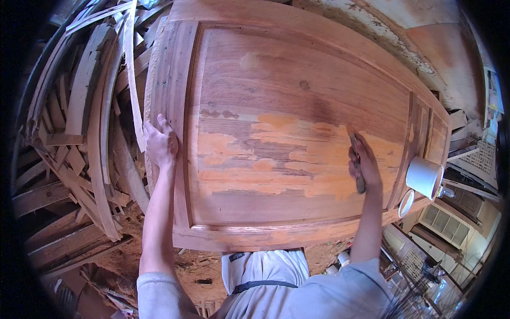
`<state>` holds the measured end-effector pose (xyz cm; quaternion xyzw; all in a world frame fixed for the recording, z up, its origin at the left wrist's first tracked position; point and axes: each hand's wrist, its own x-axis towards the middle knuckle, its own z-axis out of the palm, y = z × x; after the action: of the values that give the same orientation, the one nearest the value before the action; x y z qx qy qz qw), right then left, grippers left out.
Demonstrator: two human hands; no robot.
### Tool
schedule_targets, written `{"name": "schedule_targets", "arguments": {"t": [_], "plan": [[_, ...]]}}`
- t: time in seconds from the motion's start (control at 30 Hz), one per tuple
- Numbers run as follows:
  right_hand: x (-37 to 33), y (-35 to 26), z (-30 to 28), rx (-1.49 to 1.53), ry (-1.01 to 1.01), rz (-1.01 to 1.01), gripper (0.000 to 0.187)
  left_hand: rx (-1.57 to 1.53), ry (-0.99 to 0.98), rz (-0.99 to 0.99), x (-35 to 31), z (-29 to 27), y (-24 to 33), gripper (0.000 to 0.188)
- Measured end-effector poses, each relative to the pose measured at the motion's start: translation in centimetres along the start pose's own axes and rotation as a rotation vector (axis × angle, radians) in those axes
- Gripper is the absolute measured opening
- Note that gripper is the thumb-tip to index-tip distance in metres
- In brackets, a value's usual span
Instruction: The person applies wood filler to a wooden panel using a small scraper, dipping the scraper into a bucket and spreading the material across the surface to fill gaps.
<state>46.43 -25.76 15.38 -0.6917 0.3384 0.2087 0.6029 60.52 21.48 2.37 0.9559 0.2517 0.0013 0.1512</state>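
At far left, scrap wood is piled in loose boards and strips, with one thin pale strip running close to the left grip. The left grip rests on the left edge of the door, fingers partly bent; whether it pinches the edge cannot be told. The door, brown and panelled, extends across the middle of the view, in front of the person. Orange filler forms an uneven band across its large panel, with bare wood above and below. Right of centre, the right grip is closed around a slim tool, whose upper end lies over the filler; its blade is too blurred to define. Further right, a white tub is located at the door's near right portion, with a white-rimmed disc just beside it. Beyond these is a paned frame.
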Motion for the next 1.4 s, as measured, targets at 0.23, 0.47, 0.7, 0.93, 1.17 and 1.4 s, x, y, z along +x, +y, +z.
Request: {"name": "schedule_targets", "arguments": {"t": [0.23,0.47,0.7,0.93,1.17,1.4], "plan": [[-1.7,5.7,8.3,0.246,0.206,-0.075,0.048,0.022,0.024,-0.008,0.0,-0.1,-0.3,0.070],[4.8,4.9,10.4,-0.753,0.464,-0.319,0.048,0.025,0.025,0.010,-0.2,0.3,0.2,0.072],[2.7,5.6,5.7,-0.826,0.300,-0.259,0.045,0.018,0.043,-0.010,-0.1,-0.2,-0.5,0.072],[6.0,-3.3,5.6,-1.093,0.016,-0.364,0.037,0.012,0.007,-0.023,-0.3,0.0,0.8,0.066],[5.2,-4.1,3.5,-1.273,-0.087,-0.127,0.034,0.010,0.042,0.032,-0.2,0.1,-0.2,0.069],[1.8,4.0,7.1,-0.695,0.296,-0.461,0.042,0.029,-0.014,-0.012,-0.4,-0.1,1.2,0.066]]}}
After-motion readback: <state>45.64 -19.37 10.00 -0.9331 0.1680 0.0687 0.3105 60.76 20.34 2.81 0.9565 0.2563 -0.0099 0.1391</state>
